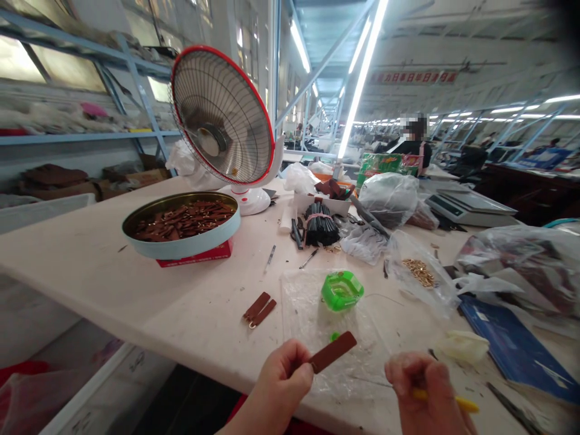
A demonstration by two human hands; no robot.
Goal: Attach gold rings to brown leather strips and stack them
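Pinched by one end between thumb and fingers, a flat brown leather tab [334, 351] sticks out of my left hand [286, 376] toward the upper right. My right hand [423, 383], a little apart from it, is closed around a thin tool with a yellow handle [466, 404]; a fine dark line reaches left from the fingers, and its kind is unclear. Beyond the left hand stands a green faceted dish [342, 291] on a clear plastic sheet [299, 302]. Two more brown leather tabs [260, 310] with small gold-coloured metal ends lie side by side on the table.
A round tin [181, 246] full of brown pieces rests on a red box at left, before a red-rimmed fan heater [222, 115]. A bag of gold-coloured hardware [419, 273], a blue folder [521, 350] and a scale [471, 202] occupy the right. A person [413, 145] sits far back.
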